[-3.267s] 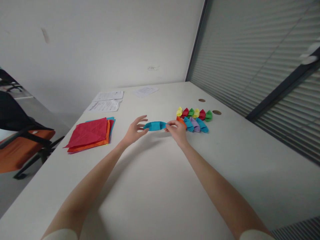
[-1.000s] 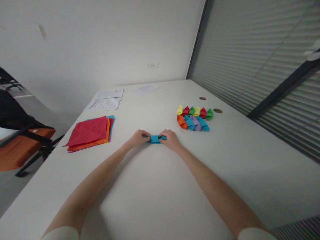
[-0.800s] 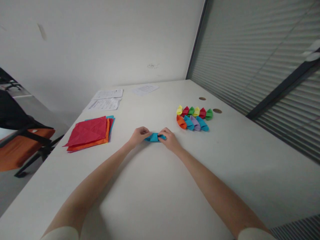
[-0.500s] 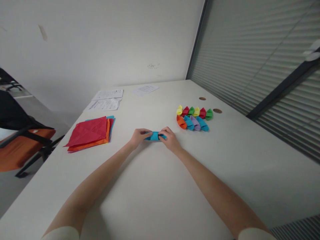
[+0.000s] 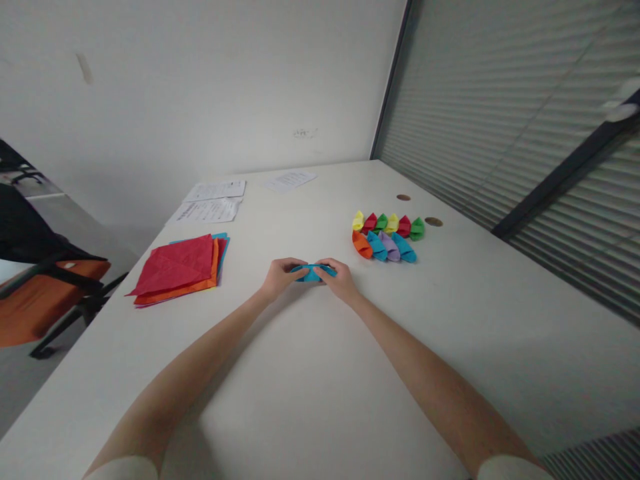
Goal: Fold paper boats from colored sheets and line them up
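A small piece of folded blue paper [image 5: 312, 273] is held between my two hands over the middle of the white table. My left hand [image 5: 281, 277] grips its left end, thumb on the near face and fingers behind. On the other end my right hand [image 5: 341, 279] is closed in the same way, its thumb close to the left one. The fingertips behind the paper are hidden. To the right, two rows of small folded paper pieces [image 5: 390, 247] stand side by side in yellow, red, green, orange, blue and purple.
A stack of coloured paper sheets, red on top [image 5: 175, 263], lies on the left of the table [image 5: 320, 373]. Printed sheets [image 5: 210, 210] lie farther back by the wall. Two round holes [image 5: 433, 221] are near the blinds. An orange chair [image 5: 50, 290] stands left.
My right thumb has shifted left across the blue paper, nearer to my left thumb. The paper's near face looks tilted differently. The stack and the rows of folded pieces stay put.
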`<state>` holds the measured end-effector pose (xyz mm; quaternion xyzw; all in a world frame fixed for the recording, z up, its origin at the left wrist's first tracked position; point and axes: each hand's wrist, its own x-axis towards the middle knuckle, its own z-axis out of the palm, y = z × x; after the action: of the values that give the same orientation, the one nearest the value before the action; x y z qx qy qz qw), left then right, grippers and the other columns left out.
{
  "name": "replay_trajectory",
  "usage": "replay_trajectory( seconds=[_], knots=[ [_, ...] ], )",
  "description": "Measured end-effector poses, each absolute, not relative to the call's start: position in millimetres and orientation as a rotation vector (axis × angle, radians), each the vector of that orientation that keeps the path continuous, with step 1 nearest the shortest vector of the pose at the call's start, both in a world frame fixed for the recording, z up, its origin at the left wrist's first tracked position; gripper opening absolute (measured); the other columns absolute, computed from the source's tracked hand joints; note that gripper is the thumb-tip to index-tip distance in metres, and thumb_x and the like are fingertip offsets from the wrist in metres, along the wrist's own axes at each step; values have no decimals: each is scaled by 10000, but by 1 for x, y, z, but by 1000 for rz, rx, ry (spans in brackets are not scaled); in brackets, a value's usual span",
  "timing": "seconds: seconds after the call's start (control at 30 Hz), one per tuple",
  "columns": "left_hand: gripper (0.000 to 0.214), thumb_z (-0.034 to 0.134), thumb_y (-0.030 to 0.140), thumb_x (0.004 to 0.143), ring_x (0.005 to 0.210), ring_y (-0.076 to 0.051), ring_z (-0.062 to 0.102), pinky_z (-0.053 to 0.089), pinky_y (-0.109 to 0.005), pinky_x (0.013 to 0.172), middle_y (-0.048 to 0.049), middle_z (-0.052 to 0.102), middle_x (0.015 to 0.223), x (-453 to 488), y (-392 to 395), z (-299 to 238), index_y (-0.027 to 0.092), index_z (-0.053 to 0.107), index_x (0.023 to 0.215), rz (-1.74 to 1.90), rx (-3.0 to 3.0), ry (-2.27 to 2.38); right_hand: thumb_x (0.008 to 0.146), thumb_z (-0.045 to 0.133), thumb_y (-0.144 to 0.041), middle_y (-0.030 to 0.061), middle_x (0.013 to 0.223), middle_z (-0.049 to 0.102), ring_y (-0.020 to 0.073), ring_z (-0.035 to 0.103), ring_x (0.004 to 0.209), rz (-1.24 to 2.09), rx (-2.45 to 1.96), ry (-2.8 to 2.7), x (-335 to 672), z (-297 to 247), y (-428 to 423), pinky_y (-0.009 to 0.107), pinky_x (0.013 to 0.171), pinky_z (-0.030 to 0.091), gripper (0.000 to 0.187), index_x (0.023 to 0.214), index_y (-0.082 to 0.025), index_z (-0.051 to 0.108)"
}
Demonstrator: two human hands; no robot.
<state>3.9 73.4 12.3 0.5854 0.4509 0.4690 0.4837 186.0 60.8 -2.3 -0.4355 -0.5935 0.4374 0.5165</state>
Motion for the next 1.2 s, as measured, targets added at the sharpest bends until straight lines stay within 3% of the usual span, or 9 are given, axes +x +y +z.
replay_trajectory(
  seconds=[0.17, 0.33, 0.43, 0.57, 0.67, 0.8, 0.9, 1.07, 1.2],
  knots=[
    [399, 827, 394, 593, 728, -182, 654, 547, -317, 693, -71, 721, 817, 3, 72, 16, 132, 719, 875, 1078, 1474, 1045, 648, 721, -518, 41, 749, 656, 194, 617, 658, 1126, -1088, -1296, 186, 1, 62, 315, 541, 548, 380, 803, -174, 677],
    [623, 813, 383, 638, 700, -137, 664, 582, -327, 673, -31, 653, 932, 9, 65, 20, 205, 512, 1154, 1236, 1346, 1017, 685, 700, -501, 50, 746, 680, 195, 617, 721, 900, -1149, -1250, 187, 1, 65, 318, 668, 522, 339, 763, -172, 671],
    [623, 803, 399, 656, 685, -138, 662, 588, -341, 671, 3, 630, 838, 12, 62, 20, 212, 450, 1134, 1213, 1298, 972, 699, 686, -504, 44, 744, 683, 186, 617, 723, 907, -1144, -1274, 185, 0, 65, 309, 687, 507, 342, 771, -171, 662],
    [614, 775, 407, 687, 600, -108, 599, 537, -270, 627, 45, 598, 665, 10, 67, 20, 192, 445, 1158, 1265, 1314, 1014, 727, 659, -508, 37, 716, 666, 170, 618, 675, 1078, -1063, -1469, 183, -2, 63, 295, 651, 506, 339, 745, -169, 647],
    [553, 751, 402, 711, 566, -94, 562, 476, -228, 594, 39, 603, 626, 4, 73, 21, 174, 476, 1133, 1255, 1396, 1043, 746, 671, -452, 31, 771, 664, 162, 633, 710, 1099, -974, -1587, 184, 1, 60, 283, 670, 522, 299, 873, -181, 654],
    [532, 717, 415, 746, 561, -100, 548, 430, -221, 570, 39, 598, 633, -2, 76, 23, 181, 484, 1163, 1174, 1560, 1040, 807, 639, -358, 8, 836, 648, 138, 628, 728, 991, -882, -1713, 188, 9, 56, 272, 695, 538, 419, 1200, -230, 574],
    [508, 646, 405, 820, 597, -106, 558, 426, -219, 584, 33, 612, 676, -5, 73, 26, 203, 445, 1240, 1100, 1776, 990, 832, 604, -340, 21, 852, 650, 138, 630, 725, 980, -881, -1780, 189, 10, 55, 277, 693, 544, 374, 1182, -210, 609],
    [293, 597, 404, 856, 646, -123, 584, 463, -235, 631, -10, 642, 735, -9, 71, 30, 177, 585, 1042, 883, 2016, 930, 796, 637, -338, 38, 823, 666, 161, 655, 735, 1011, -926, -1724, 190, 5, 59, 294, 691, 550, 290, 1036, -176, 653],
    [243, 617, 404, 835, 685, -144, 611, 475, -254, 674, -34, 674, 762, -9, 70, 30, 169, 642, 890, 816, 2081, 967, 834, 595, -326, 53, 852, 697, 170, 665, 772, 940, -952, -1788, 192, 6, 59, 292, 703, 535, 208, 961, -174, 660]
  ],
)
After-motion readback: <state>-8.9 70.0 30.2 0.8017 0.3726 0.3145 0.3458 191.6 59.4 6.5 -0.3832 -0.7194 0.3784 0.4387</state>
